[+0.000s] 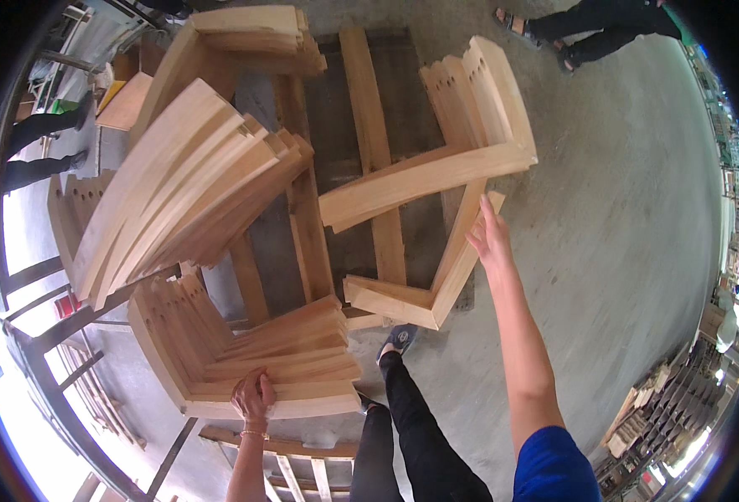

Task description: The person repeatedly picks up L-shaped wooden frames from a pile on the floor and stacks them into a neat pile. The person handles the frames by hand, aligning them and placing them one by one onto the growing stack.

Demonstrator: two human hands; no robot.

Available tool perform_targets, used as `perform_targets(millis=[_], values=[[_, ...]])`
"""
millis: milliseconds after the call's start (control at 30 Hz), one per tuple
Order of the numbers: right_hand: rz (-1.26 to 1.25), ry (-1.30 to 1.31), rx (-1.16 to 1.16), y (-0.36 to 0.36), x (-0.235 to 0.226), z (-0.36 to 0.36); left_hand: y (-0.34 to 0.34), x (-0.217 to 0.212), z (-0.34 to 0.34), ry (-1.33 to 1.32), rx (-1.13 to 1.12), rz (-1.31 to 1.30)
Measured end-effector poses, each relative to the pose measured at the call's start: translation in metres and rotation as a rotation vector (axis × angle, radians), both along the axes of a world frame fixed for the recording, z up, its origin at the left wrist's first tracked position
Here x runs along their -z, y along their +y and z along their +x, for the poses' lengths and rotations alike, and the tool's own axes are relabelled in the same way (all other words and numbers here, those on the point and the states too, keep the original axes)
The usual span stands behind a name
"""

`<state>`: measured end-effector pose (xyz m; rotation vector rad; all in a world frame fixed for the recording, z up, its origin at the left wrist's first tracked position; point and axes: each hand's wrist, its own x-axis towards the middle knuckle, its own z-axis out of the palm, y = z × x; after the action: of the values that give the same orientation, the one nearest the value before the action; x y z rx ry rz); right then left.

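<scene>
Two arms reach over L-shaped wooden frames. At the lower left, my left hand (254, 396) has its fingers curled over the front L-shaped wooden frame (315, 402) of a nested stack (282, 339). On the right, my right hand (491, 237) is at the upper end of a single L-shaped wooden frame (457, 251), its thumb on the inner side and its fingers along the wood. The lower arm of that frame points left. Just beyond it stands another group of nested L-shaped frames (428, 180), with dark holes along some inner faces.
A large leaning stack of frames (177, 180) rises at the left, with more frames (248, 25) behind it. Wooden slats (369, 125) lie below. A metal rack (39, 343) runs along the left. Other people's legs (595, 33) show at top right and far left.
</scene>
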<state>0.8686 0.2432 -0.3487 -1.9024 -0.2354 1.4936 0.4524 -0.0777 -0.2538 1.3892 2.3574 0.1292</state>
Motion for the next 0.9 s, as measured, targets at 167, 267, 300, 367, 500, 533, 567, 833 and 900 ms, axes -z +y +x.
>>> perform_targets(millis=[167, 267, 300, 367, 500, 533, 567, 833, 900], values=[[0.038, -0.211, 0.301, 0.102, 0.039, 0.007, 0.016, 0.018, 0.031, -0.053, 0.037, 0.007], [0.133, -0.191, 0.379, 0.099, 0.075, -0.021, 0.012, 0.006, 0.017, 0.008, 0.043, 0.006], [0.185, -0.144, 0.361, 0.091, 0.081, -0.015, 0.015, 0.004, 0.014, 0.030, 0.054, 0.004], [0.328, -0.014, 0.223, 0.070, 0.088, 0.018, 0.004, 0.010, 0.021, -0.008, 0.046, 0.016], [0.390, -0.007, 0.096, 0.013, 0.049, 0.057, 0.011, 0.009, 0.021, -0.023, -0.004, 0.034], [0.369, 0.099, 0.052, -0.013, 0.035, 0.052, 0.009, 0.006, 0.016, -0.002, -0.029, -0.021], [0.360, 0.116, 0.071, -0.024, 0.005, 0.075, 0.015, 0.010, 0.022, -0.010, -0.002, 0.039], [0.007, -0.100, -0.294, -0.148, -0.165, 0.064, 0.010, -0.007, 0.010, -0.095, -0.059, -0.141], [0.076, 0.267, -0.255, -0.161, -0.188, 0.030, 0.000, -0.009, 0.002, -0.086, -0.052, -0.125]])
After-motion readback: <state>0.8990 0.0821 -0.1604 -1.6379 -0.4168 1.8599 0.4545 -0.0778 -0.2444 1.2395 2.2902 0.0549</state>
